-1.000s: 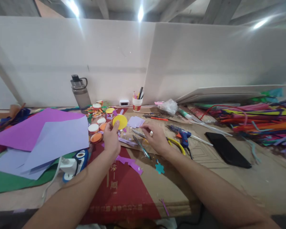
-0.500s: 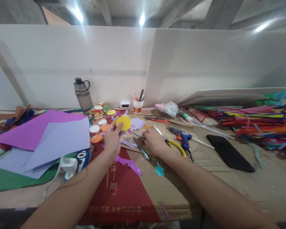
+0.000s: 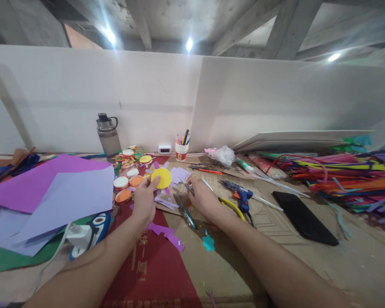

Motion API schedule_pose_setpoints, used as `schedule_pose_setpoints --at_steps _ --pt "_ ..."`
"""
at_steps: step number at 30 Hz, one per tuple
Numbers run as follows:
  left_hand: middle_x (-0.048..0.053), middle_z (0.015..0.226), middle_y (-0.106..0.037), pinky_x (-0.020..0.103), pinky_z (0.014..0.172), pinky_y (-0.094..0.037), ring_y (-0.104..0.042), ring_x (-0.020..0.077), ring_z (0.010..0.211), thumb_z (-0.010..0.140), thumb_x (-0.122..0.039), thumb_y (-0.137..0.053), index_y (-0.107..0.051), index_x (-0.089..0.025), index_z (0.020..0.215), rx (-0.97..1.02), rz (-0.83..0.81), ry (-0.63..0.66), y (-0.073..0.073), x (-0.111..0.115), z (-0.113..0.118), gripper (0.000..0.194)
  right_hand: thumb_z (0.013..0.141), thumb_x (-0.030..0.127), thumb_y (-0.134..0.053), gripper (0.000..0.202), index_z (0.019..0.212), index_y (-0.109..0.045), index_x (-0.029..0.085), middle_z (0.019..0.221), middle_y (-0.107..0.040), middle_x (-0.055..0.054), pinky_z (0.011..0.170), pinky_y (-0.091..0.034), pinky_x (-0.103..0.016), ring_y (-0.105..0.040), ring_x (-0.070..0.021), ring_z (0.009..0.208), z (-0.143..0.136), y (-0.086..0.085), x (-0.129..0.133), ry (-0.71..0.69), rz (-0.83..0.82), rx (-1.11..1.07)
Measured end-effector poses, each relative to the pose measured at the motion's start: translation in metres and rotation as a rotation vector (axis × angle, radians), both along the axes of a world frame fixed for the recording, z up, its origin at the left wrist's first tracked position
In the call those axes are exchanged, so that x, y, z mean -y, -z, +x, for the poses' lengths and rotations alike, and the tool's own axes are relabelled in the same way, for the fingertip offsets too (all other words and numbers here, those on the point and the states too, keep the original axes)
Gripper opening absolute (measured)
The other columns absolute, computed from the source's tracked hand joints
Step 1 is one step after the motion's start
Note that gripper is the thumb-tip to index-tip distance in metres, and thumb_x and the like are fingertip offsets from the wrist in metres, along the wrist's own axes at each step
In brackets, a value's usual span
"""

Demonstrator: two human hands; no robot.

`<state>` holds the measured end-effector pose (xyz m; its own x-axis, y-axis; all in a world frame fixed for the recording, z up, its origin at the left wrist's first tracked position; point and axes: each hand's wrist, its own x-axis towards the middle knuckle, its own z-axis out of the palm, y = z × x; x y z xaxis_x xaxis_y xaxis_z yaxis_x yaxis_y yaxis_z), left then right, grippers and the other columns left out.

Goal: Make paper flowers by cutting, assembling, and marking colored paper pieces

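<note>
Between thumb and fingers, my left hand [image 3: 144,201] grips a yellow disc [image 3: 162,178] with purple paper strips sticking out around its rim like petals. My right hand [image 3: 205,200] is pinched on a slim grey pointed tool [image 3: 186,185]; its exact kind is too small to make out. A teal pen [image 3: 185,211] lies on the cardboard just below the right fingertips. Yellow-handled scissors [image 3: 232,207] rest partly behind the right hand. Light purple paper pieces [image 3: 179,174] and strips [image 3: 167,202] lie near both hands, with a teal paper flower [image 3: 208,242] closer to me.
Orange and white discs [image 3: 123,196] sit left of my left hand, beside large purple sheets [image 3: 80,192]. A blue glue gun [image 3: 244,196] and black phone [image 3: 304,218] lie to the right. Behind stand a bottle [image 3: 109,139] and a pen cup [image 3: 182,152].
The camera view has tilted up and shifted slightly right. My right hand has lifted the grey tool's tip a little toward upright; the left still holds the yellow disc.
</note>
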<state>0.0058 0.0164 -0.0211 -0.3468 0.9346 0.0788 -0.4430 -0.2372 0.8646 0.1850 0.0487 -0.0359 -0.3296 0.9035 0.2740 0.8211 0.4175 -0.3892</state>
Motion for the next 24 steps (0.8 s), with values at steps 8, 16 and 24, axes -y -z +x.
schedule_pose_setpoints --at_steps 8,16,24 --pt "0.0 0.077 -0.067 0.02 0.049 -0.037 -0.054 0.0075 0.056 0.062 -0.033 -0.08 -0.066 -0.015 0.09 -0.005 0.006 0.002 0.001 0.0 -0.002 0.036 0.086 0.02 -0.048 0.037 0.122 -0.055 0.015 0.075 -0.063 -0.006 0.067 -0.039 -0.031 -0.057 -0.0217 0.069 0.003 0.001 -0.006 -0.003 0.006 -0.213" --pt "0.0 0.074 -0.065 0.021 0.048 -0.036 -0.05 0.0069 0.052 0.064 -0.036 -0.079 -0.067 -0.015 0.091 -0.056 -0.03 0.021 0.014 0.0 0.0 0.037 0.084 0.02 -0.051 0.033 0.116 -0.057 0.018 0.084 -0.066 -0.008 0.071 -0.042 -0.033 -0.06 -0.0235 0.076 0.005 0.006 -0.009 -0.015 0.009 -0.266" --pt "0.0 0.075 -0.064 0.023 0.06 -0.043 -0.053 0.0114 0.064 0.071 -0.043 -0.073 -0.066 -0.015 0.088 -0.405 0.005 0.087 0.022 0.01 0.003 0.033 0.079 0.006 -0.051 0.025 0.097 -0.064 0.017 0.103 -0.068 -0.01 0.082 -0.042 -0.03 -0.06 -0.0219 0.095 0.005 0.007 -0.009 -0.054 0.0 -0.075"
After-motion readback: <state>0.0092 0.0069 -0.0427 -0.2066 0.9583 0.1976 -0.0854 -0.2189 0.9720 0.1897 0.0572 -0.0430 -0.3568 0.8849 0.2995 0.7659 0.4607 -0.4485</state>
